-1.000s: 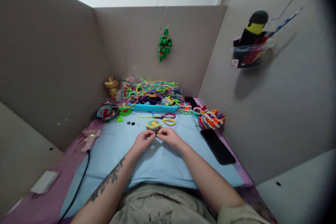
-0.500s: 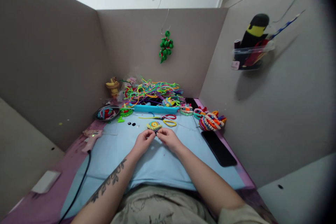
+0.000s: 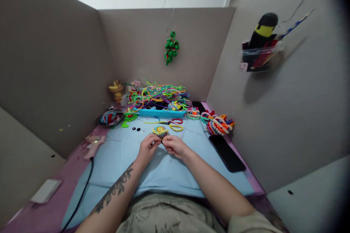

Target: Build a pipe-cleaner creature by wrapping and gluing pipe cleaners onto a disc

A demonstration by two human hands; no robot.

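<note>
Left hand [image 3: 149, 147], right hand [image 3: 175, 146], dark piece [image 3: 162, 141] between

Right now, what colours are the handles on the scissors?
The scissors have one red handle and one yellow handle, seen best in the head view.

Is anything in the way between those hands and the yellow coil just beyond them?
Nothing visible: the yellow coil sits just past the left hand and right hand, which meet at a dark piece. The scissors lie farther off.
</note>
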